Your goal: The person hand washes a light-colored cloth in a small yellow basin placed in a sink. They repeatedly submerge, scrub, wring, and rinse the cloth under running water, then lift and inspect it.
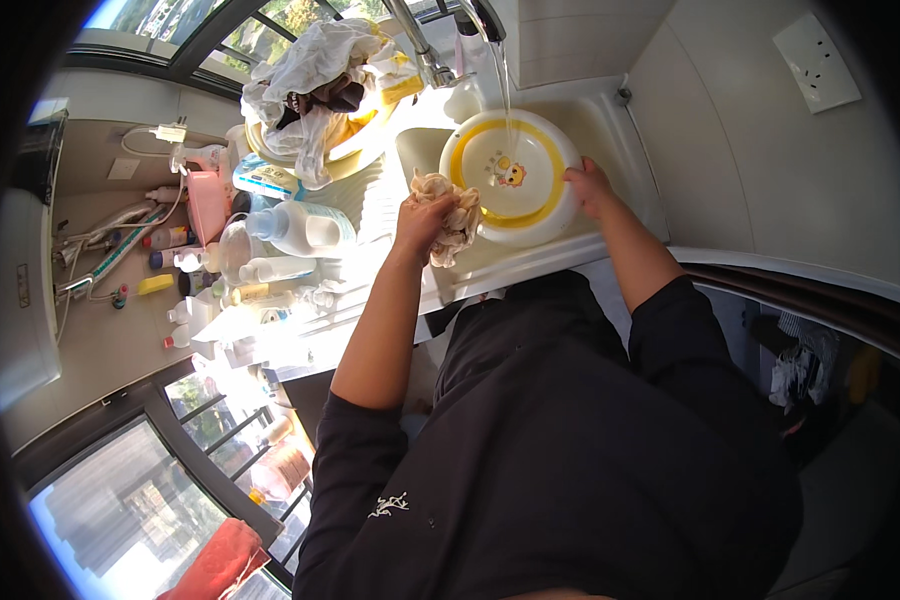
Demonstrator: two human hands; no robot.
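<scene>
In my left hand [426, 221] is a crumpled, wet-looking beige cloth [461, 225], bunched up beside the basin's left rim. My right hand [591, 187] grips the right rim of a white plastic basin [529, 231] with a yellow ring and a cartoon print on its bottom. The basin sits in a white laundry sink [641, 176]. From the faucet [487, 22] above, a stream of water [507, 90] runs into it. How much water the basin holds is hard to tell.
Left of the sink, a basin heaped with white and dark laundry [322, 90] stands on the sunlit ribbed washboard side. Further left are a large detergent bottle [307, 229], a blue-and-white pack [266, 176] and several smaller bottles. A wall socket [817, 64] is at the right.
</scene>
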